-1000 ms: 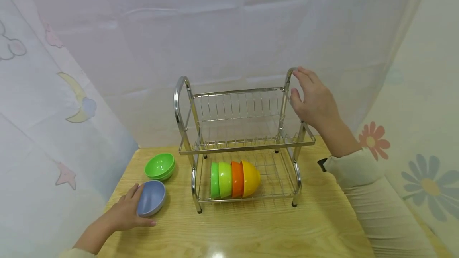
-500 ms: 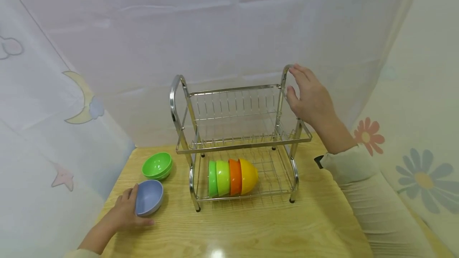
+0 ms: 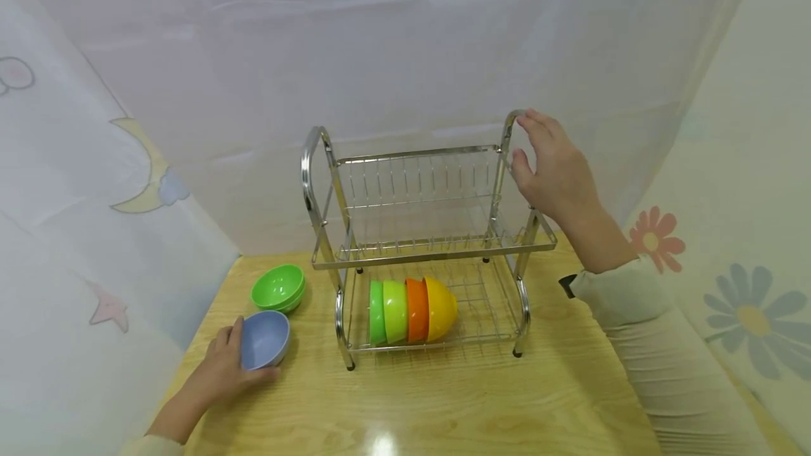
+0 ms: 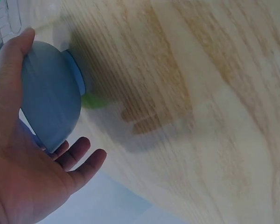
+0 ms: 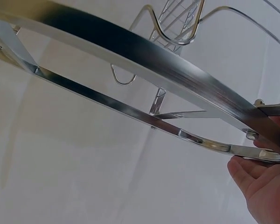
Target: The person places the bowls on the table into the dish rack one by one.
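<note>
A blue bowl (image 3: 265,340) is at the table's left, its open side up in the head view. My left hand (image 3: 218,370) holds it from the left, thumb and fingers at opposite sides of its rim; the left wrist view shows the bowl's outside (image 4: 51,93) and foot close over the table. On the far right, my right hand (image 3: 560,171) grips the upper side bar of a two-tier metal dish rack (image 3: 437,256); the thumb shows beside the bar (image 5: 210,142) in the right wrist view, with the other fingers partly hidden.
Green bowls (image 3: 279,288), nested together, stand just behind the blue one. Several bowls rest on edge in the rack's lower tier: green (image 3: 376,312), lime (image 3: 395,311), orange (image 3: 417,309) and yellow (image 3: 441,309). A wooden table (image 3: 456,407) lies beneath; printed cloth hangs around it.
The left hand and blue bowl have shifted slightly toward the green bowls. My right hand stays at the rack's side bar. The head view has moved a little.
</note>
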Available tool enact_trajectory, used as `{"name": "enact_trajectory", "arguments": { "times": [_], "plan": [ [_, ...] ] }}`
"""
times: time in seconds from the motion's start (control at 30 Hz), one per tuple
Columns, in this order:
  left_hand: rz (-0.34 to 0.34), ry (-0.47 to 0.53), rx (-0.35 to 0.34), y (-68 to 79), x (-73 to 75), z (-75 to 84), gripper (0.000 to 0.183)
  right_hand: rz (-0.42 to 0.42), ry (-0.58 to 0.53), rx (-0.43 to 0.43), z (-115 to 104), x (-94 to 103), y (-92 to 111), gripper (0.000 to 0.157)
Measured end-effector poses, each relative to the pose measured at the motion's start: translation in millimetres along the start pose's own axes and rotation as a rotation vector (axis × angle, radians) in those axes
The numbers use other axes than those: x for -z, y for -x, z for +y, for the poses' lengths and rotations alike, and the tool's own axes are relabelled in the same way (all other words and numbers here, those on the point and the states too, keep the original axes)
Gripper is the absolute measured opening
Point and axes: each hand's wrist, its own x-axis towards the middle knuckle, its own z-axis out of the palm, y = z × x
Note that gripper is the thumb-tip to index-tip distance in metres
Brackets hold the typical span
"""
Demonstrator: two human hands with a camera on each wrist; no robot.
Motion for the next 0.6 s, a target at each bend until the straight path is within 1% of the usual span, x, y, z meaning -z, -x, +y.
{"name": "enact_trajectory", "arguments": {
  "times": [0.23, 0.33, 0.47, 0.6],
  "plan": [
    [0.034, 0.007, -0.015, -0.9, -4.9, 0.3, 0.136, 0.009, -0.008, -0.008, -1.7, 3.1, -0.4, 0.046],
    [0.06, 0.003, -0.048, 0.0, -5.3, 1.2, 0.134, -0.001, -0.005, -0.013, -1.5, 2.5, 0.5, 0.047],
    [0.084, 0.02, -0.103, 1.8, -6.9, 3.1, 0.131, -0.02, -0.004, -0.025, -0.9, 2.4, 3.7, 0.048],
    [0.094, 0.041, -0.131, 1.8, -7.0, 5.7, 0.129, -0.003, -0.012, -0.011, 0.6, 2.7, 4.9, 0.048]
  ]
}}
